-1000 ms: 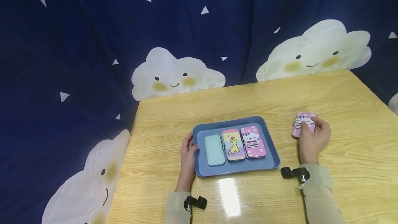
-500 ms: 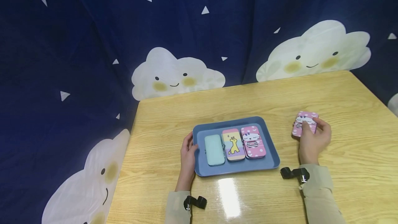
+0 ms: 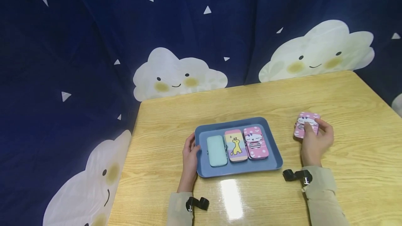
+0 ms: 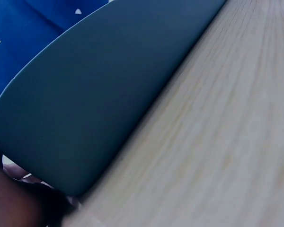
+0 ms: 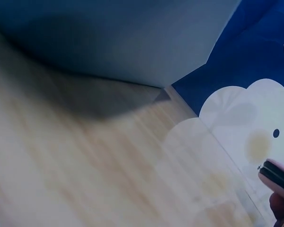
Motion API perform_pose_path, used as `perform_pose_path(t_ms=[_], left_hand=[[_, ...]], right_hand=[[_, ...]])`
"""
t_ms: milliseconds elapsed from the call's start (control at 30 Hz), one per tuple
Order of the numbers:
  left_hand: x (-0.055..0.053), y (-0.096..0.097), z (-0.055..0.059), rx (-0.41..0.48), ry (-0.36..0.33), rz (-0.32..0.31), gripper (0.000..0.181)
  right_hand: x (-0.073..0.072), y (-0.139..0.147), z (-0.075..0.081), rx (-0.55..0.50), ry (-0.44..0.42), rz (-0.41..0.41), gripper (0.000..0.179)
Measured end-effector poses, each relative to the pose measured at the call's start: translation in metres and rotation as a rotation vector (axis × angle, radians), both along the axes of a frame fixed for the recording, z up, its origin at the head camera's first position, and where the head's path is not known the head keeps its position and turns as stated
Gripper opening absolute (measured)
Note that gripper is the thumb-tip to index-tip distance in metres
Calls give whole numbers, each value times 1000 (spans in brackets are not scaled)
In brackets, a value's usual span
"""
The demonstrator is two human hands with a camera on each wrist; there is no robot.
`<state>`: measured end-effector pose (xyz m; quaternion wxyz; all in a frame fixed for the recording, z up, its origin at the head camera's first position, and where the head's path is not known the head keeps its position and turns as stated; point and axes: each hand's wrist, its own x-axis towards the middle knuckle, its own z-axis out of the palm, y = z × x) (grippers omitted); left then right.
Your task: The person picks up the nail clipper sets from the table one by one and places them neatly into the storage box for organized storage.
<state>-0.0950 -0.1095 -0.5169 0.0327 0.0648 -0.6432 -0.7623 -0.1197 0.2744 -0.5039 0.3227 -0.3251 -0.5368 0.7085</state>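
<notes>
My left hand holds the left side of a blue-grey tray, thumb at the rim and fingers along the outer wall. In the left wrist view the tray's side fills much of the frame and hides most of that hand. To the right of the tray, my right hand grips a small pink cat-print case, thumb on its printed face. The right wrist view shows only this case's dark edge and part of a finger. Whether the case touches the table is unclear.
Inside the tray lie a mint-green case, a giraffe-print case and another pink cat-print case, side by side. A wooden table carries everything. Behind it hangs a dark blue curtain with cloud prints.
The pink case in my right hand has shifted very slightly to the left. My left hand and the tray stay where they were.
</notes>
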Motion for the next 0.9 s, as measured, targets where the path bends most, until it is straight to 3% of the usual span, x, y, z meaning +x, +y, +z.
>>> perform_pose_path(t_ms=[900], left_hand=[[0, 0, 0, -2, -11, 7, 54]], right_hand=[[-2, -1, -1, -59, 84, 14, 35]])
